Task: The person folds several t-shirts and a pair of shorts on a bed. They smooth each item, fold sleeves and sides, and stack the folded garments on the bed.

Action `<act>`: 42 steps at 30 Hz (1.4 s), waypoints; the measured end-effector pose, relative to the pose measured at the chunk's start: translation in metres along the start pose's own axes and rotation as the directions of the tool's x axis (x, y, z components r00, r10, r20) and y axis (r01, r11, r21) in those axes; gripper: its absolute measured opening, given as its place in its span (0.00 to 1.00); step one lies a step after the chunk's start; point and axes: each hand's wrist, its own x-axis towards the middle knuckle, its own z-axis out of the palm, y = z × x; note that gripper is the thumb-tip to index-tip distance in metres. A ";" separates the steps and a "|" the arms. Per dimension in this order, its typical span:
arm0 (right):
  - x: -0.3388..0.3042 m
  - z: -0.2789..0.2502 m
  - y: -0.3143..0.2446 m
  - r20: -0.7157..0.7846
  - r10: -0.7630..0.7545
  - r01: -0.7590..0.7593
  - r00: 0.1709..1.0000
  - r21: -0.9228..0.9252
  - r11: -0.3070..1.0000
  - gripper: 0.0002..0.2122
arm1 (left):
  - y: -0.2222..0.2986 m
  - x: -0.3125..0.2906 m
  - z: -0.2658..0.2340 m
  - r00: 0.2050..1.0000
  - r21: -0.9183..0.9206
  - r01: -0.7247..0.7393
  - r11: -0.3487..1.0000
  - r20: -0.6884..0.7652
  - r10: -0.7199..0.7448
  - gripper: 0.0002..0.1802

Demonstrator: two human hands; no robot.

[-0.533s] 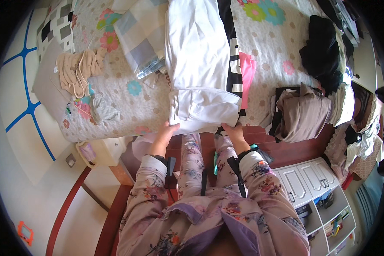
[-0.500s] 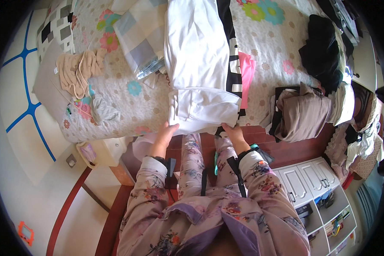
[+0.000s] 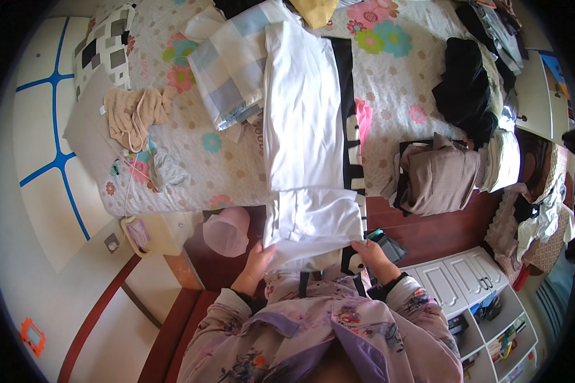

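Observation:
A pair of white trousers (image 3: 303, 121), folded lengthwise, stretches from the bed toward me, its waist end hanging past the bed's edge. My left hand (image 3: 260, 260) grips the left corner of that end. The right corner is pinched in my right hand (image 3: 372, 254). Beneath the trousers lies a black-and-white patterned cloth (image 3: 354, 156), showing along their right side and below my right hand. A bit of pink cloth (image 3: 363, 121) pokes out beside it. To the left of the trousers rests a plaid folded cloth in a clear wrapper (image 3: 227, 70).
Beige clothing (image 3: 134, 115) and a grey cloth (image 3: 169, 171) lie left on the flowered bedspread (image 3: 390, 96). Folded brown clothes (image 3: 444, 175) and a black garment (image 3: 460, 89) are at right. A pink bin (image 3: 227, 233) stands on the floor, a white cabinet (image 3: 453, 281) at lower right.
Both hands have drawn the trousers' waist end toward my body, off the bed. The patterned cloth under it has come along, and less of the pink cloth shows.

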 end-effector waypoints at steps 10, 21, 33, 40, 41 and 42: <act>0.041 -0.039 -0.191 0.278 -0.692 0.055 0.666 0.907 0.417 0.23 | 0.153 0.054 0.035 0.734 -0.818 0.022 0.575 0.404 0.546 0.28; 0.110 0.008 -0.109 -0.469 -0.467 0.397 0.750 -0.246 0.884 0.19 | 0.106 0.151 0.045 0.963 -0.089 -0.243 0.966 -0.138 0.230 0.22; 0.008 -0.006 -0.155 -0.438 -0.597 0.738 0.672 0.327 0.591 0.06 | 0.153 0.062 0.077 0.882 -0.488 -0.379 0.786 0.066 0.466 0.23; -0.036 -0.022 -0.050 -0.357 -0.572 0.673 0.739 0.346 0.654 0.08 | 0.078 -0.013 0.066 0.938 -0.564 -0.238 0.791 0.078 0.338 0.22; -0.028 -0.021 -0.032 -0.344 -0.475 0.583 0.810 0.389 0.713 0.09 | 0.062 -0.012 0.064 0.963 -0.533 -0.186 0.825 0.067 0.261 0.23; -0.018 -0.021 -0.016 -0.344 -0.327 0.452 0.880 0.400 0.797 0.08 | 0.047 -0.009 0.063 0.981 -0.510 -0.132 0.850 0.054 0.185 0.23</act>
